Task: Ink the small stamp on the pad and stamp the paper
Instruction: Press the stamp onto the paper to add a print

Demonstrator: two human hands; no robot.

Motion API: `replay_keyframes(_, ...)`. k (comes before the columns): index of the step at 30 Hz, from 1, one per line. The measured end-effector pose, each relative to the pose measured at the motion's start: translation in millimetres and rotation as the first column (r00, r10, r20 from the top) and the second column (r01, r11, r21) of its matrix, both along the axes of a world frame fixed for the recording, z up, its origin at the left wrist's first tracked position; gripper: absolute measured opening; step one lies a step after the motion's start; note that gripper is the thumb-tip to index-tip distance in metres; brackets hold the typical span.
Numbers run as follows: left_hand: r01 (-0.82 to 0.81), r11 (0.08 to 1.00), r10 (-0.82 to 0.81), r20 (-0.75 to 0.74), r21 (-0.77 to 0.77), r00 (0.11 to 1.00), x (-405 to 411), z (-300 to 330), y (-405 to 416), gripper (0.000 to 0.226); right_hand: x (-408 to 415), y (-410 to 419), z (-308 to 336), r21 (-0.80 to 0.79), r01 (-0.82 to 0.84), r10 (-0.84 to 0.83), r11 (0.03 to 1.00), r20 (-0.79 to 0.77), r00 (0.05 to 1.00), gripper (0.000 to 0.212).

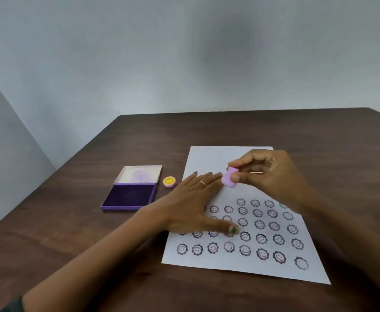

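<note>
The right hand (272, 176) is pinching the small lilac cylindrical stamp (229, 180) between thumb and fingers (235, 164), tilted, just above the white sheet of paper (207, 158) with its rows of smiley prints. The left hand (191, 203) is lying flat, fingers spread, pressing the paper's left side. The open purple ink pad (130, 195) is sitting near the desk's (297, 131) left edge, beside a round yellow-and-pink cap (169, 181).
</note>
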State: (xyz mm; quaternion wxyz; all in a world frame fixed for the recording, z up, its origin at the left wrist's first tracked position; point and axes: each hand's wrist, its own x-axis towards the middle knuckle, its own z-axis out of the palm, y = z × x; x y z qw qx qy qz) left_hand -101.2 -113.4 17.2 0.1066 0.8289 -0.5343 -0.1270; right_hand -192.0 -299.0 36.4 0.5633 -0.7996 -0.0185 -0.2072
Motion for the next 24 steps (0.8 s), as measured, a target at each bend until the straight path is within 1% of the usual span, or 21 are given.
replay_keyframes(5,0.012,1.0,-0.012,-0.03,-0.019,0.999,4.1,-8.0,4.0,0.103,-0.6,5.8,-0.4,-0.196,-0.042,0.034,0.98,-0.043,0.998,0.019)
replay_keyframes(10,0.03,0.999,-0.031,-0.063,-0.016,0.998,2.6,-10.6,3.2,0.101,-1.5,10.4,0.5,-0.312,-0.067,0.042,0.948,-0.086,0.995,0.02)
replay_keyframes(12,0.027,1.0,-0.028,-0.056,-0.009,0.998,3.0,-10.8,3.6,0.102,-1.6,10.9,0.9,-0.311,-0.062,0.037,0.949,-0.086,0.996,0.02)
replay_keyframes(18,0.022,1.0,-0.022,-0.067,0.003,0.998,2.9,-10.2,3.3,0.104,-1.3,8.1,0.8,-0.236,-0.059,0.039,0.97,-0.088,0.995,0.021)
replay_keyframes(24,0.031,0.999,-0.03,-0.069,0.013,0.997,3.0,-10.0,3.3,0.104,-4.1,11.0,1.9,-0.306,-0.097,0.064,0.947,-0.118,0.991,0.028)
